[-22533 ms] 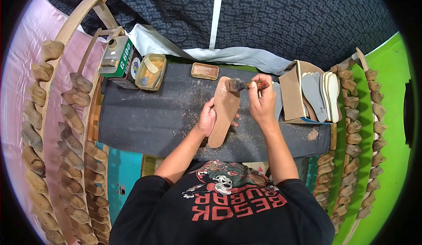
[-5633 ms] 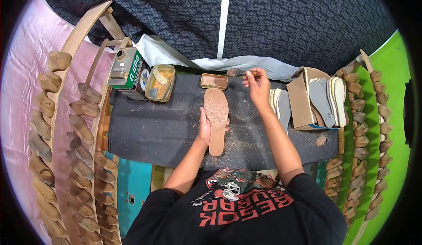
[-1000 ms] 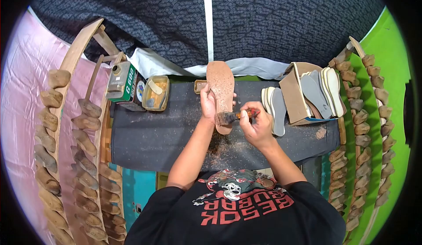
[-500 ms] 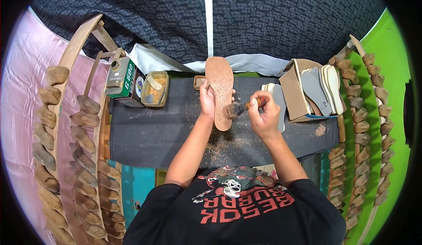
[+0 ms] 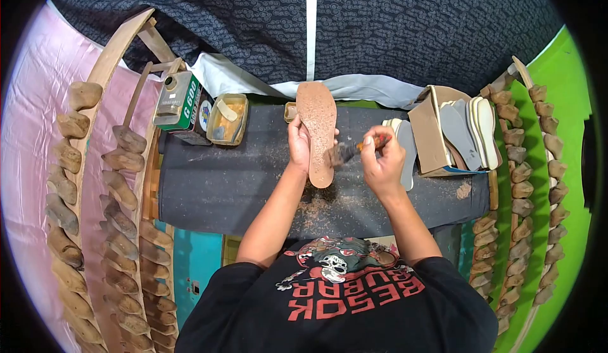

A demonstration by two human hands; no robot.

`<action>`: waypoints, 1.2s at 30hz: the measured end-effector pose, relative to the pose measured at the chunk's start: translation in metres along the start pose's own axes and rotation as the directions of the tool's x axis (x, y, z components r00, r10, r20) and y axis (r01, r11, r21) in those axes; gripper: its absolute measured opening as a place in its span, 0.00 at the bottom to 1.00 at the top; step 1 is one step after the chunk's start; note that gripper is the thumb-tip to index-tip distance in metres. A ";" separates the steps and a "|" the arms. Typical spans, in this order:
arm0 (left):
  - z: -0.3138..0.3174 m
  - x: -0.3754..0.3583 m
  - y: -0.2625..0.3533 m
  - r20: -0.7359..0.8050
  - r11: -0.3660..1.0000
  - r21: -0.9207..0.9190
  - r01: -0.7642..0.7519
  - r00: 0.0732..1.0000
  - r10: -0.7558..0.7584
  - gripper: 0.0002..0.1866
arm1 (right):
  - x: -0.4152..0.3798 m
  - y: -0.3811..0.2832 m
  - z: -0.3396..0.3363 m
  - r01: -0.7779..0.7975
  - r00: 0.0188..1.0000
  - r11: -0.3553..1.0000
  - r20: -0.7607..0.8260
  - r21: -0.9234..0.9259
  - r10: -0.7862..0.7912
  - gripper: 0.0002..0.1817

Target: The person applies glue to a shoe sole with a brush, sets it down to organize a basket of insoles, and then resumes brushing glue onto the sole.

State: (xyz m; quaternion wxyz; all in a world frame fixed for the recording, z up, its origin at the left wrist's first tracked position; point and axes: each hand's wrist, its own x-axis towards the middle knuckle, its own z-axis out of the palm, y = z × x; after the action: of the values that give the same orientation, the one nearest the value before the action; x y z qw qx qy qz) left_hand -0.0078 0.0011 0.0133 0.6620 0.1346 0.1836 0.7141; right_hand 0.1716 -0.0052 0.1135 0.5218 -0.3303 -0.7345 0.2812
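A brown shoe sole [image 5: 318, 125] with a speckled surface stands lengthwise over the middle of the table, its wider end pointing away from me. My left hand [image 5: 299, 145] is closed around it from the left and below, fingertips showing past its right edge. In my right hand [image 5: 384, 163] is a brush [image 5: 348, 152] with an orange-and-black handle, pinched between thumb and fingers. The dark, blurred bristles lie right at the sole's right edge near its narrow end.
The dark table cloth [image 5: 253, 188] carries scattered brown crumbs. At the left stand a glue can [image 5: 183, 112] and a plastic tub [image 5: 228, 120] of yellowish paste. On the right is a cardboard box [image 5: 425, 134] of soles beside loose grey soles [image 5: 405, 147]. Racks of wooden shoe lasts [image 5: 120, 194] flank both sides.
The brush has shifted slightly up and to the right along the sole's edge. Both hands keep their hold, and the sole stays nearly in place. The camera view has tilted a little.
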 end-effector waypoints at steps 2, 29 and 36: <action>0.008 0.000 -0.002 -0.025 1.000 -0.027 -0.007 1.000 0.006 0.32 | 0.013 0.004 0.003 0.016 0.998 1.000 -0.054 -0.022 -0.018 0.03; 0.005 0.006 -0.011 -0.017 0.999 0.035 -0.022 1.000 0.023 0.36 | -0.011 -0.014 -0.006 -0.004 0.999 1.000 0.047 -0.014 0.004 0.03; 0.024 0.004 -0.016 -0.061 0.998 0.003 -0.061 0.996 0.061 0.33 | 0.012 -0.009 0.003 -0.026 0.999 0.999 -0.025 0.022 0.026 0.04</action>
State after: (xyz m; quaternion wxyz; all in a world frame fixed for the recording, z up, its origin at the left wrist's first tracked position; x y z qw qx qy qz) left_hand 0.0167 0.0084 0.0275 0.6337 0.1188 0.2000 0.7377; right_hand 0.1642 -0.0017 0.1266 0.5309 -0.3375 -0.7204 0.2919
